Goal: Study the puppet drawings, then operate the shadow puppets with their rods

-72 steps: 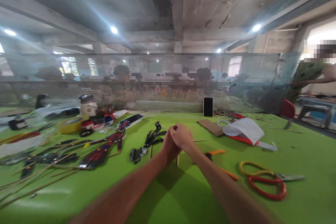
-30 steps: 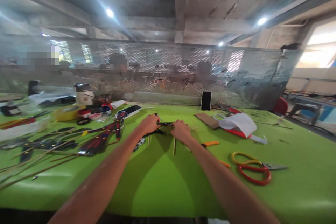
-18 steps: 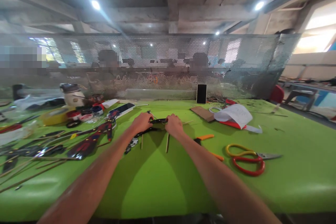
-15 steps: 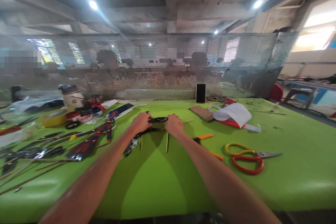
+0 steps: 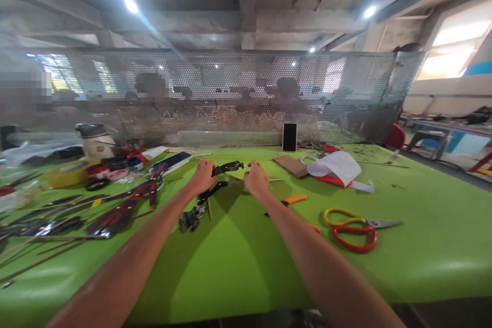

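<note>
My left hand (image 5: 203, 178) is closed round one side of a dark jointed piece (image 5: 227, 167), whose upper arm reaches right across the green table. A lower dark arm of it runs down to a crumpled grey-and-black part (image 5: 191, 218) beside my left wrist. My right hand (image 5: 256, 178) is just right of the piece's tip, with a small gap between them. Its fingers are curled; whether a thin stick is between them is too small to tell. A thin wooden stick (image 5: 276, 180) shows right of that hand, another (image 5: 209, 209) below the piece.
Orange-handled pliers (image 5: 294, 199) and red-and-yellow scissors (image 5: 355, 230) lie at the right. Behind them are cardboard (image 5: 292, 166) and curled paper (image 5: 338, 168). Dark patterned pieces (image 5: 119, 210), sticks, tape (image 5: 69, 173) and a phone (image 5: 175, 163) crowd the left. A perforated screen (image 5: 230, 97) stands behind.
My right hand has come off the right end of the dark piece, which now tilts up to the right. The stick that hung below my right hand no longer shows. The view has shifted slightly.
</note>
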`<state>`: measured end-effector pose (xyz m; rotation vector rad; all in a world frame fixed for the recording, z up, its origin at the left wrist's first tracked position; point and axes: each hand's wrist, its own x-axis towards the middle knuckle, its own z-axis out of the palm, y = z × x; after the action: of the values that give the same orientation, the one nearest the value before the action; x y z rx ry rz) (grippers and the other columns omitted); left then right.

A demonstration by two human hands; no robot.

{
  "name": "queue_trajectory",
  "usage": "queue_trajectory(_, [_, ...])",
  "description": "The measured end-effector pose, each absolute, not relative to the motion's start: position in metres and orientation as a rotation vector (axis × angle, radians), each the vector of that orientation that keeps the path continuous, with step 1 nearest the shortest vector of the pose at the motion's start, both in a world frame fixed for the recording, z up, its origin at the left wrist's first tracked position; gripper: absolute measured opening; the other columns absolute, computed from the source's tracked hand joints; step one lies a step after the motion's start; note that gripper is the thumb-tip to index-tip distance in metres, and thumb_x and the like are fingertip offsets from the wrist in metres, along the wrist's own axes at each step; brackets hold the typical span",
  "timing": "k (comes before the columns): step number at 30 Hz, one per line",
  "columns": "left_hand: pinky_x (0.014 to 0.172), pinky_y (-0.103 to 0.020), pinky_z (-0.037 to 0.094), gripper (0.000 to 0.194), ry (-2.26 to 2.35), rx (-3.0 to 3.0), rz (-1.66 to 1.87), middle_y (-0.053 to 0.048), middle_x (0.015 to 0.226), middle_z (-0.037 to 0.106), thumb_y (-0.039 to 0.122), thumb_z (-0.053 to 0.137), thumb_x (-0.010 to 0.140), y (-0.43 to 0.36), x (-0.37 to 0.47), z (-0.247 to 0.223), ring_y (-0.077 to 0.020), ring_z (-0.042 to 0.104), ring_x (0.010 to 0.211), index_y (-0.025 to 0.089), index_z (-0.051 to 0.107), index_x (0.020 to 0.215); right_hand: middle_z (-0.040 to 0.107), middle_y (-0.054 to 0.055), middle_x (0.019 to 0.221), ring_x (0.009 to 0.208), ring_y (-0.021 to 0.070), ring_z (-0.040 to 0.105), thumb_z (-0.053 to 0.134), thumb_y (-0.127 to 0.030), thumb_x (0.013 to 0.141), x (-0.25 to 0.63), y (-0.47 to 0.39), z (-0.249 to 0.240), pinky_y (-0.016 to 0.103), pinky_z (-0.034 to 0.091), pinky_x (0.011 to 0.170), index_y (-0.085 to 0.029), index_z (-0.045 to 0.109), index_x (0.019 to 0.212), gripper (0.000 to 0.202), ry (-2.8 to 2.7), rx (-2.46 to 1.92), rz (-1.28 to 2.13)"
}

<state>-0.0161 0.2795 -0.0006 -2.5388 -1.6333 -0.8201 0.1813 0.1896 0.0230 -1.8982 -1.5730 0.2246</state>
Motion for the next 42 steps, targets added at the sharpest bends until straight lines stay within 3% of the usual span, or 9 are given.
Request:
queue_trajectory(4, [0.093,-0.033,0.044,0.021,-1.621,-2.544,-0.922,-0.01,0.106,0.055,0.02,0.064,0.078,0.28,-0.017,-0.002,-0.023,0.056,0.1,0.014,0.061,0.098,0.062,0.012,0.12,0.092,0.019,0.062,0.045,-0.01,0.09,0.184,0.19,0.025,0.03,0.045,0.072,-0.016,0.056,0.123,0.035,-1.618,-1.809,0.162])
queue_trajectory(8, [0.096,-0.035,0.044,0.018,-1.63,-2.478,-0.916,-0.01,0.104,0.057,0.023,0.065,0.079,0.285,-0.023,-0.004,-0.0254,0.056,0.105,0.015,0.066,0.095,0.065,0.012,0.112,0.084,0.0175,0.061,0.049,-0.006,0.084,0.184,0.194,0.026,0.028,0.045,0.068,-0.013,0.06,0.12,0.039,-1.658,-1.735,0.343])
queue_trajectory(12, [0.094,-0.034,0.046,0.023,-1.629,-2.474,-0.878,-0.011,0.102,0.061,0.017,0.065,0.073,0.293,-0.036,-0.002,-0.0259,0.059,0.103,0.016,0.069,0.095,0.07,0.008,0.097,0.074,0.0153,0.061,0.056,-0.007,0.08,0.186,0.2,0.02,0.026,0.046,0.065,-0.013,0.065,0.114,0.035,-1.718,-1.657,0.527])
queue_trajectory(16, [0.09,-0.033,0.048,0.025,-1.616,-2.545,-0.956,-0.009,0.093,0.068,0.013,0.061,0.066,0.302,-0.049,0.001,-0.0259,0.062,0.097,0.017,0.071,0.089,0.072,0.009,0.099,0.071,0.0154,0.063,0.057,-0.012,0.083,0.187,0.2,0.016,0.027,0.048,0.063,-0.013,0.067,0.112,0.031,-1.768,-1.669,0.57])
queue_trajectory(21, [0.084,-0.033,0.051,0.028,-1.716,-2.647,-1.33,-0.007,0.083,0.071,0.016,0.053,0.061,0.312,-0.053,0.001,-0.0231,0.067,0.083,0.016,0.069,0.084,0.071,0.012,0.112,0.091,0.0199,0.065,0.054,-0.011,0.084,0.184,0.198,0.016,0.03,0.051,0.077,-0.016,0.071,0.11,0.031,-1.905,-1.707,0.416])
queue_trajectory(26, [0.091,-0.036,0.051,0.029,-1.631,-2.917,-1.5,-0.007,0.087,0.074,0.021,0.056,0.056,0.309,-0.059,0.006,-0.024,0.068,0.088,0.017,0.068,0.083,0.067,0.008,0.126,0.122,0.0275,0.054,0.053,-0.016,0.088,0.18,0.194,0.018,0.045,0.041,0.103,-0.023,0.076,0.101,0.027,-2.101,-1.744,0.228])
queue_trajectory(32, [0.096,-0.042,0.049,0.028,-1.571,-3.116,-1.355,-0.008,0.086,0.075,0.026,0.067,0.05,0.304,-0.07,0.013,-0.0268,0.068,0.091,0.017,0.071,0.076,0.07,0.012,0.118,0.119,0.0269,0.056,0.051,-0.021,0.092,0.178,0.188,0.023,0.046,0.039,0.104,-0.022,0.074,0.111,0.03,-2.12,-1.854,0.217])
queue_trajectory(37, [0.097,-0.043,0.048,0.033,-1.583,-3.144,-1.627,-0.011,0.104,0.074,0.032,0.073,0.052,0.295,-0.073,0.025,-0.0284,0.067,0.102,0.017,0.069,0.08,0.069,0.015,0.115,0.113,0.0286,0.058,0.057,-0.017,0.087,0.183,0.191,0.025,0.045,0.043,0.101,-0.018,0.074,0.11,0.029,-2.007,-1.929,0.132])
queue_trajectory(42, [0.105,-0.039,0.043,0.022,-1.532,-3.342,-1.361,-0.01,0.12,0.07,0.025,0.067,0.057,0.28,-0.079,0.035,-0.0262,0.061,0.118,0.02,0.071,0.078,0.061,0.005,0.136,0.126,0.0278,0.051,0.053,-0.025,0.093,0.175,0.192,0.021,0.046,0.041,0.104,-0.032,0.072,0.117,0.031,-2.227,-1.607,0.228])
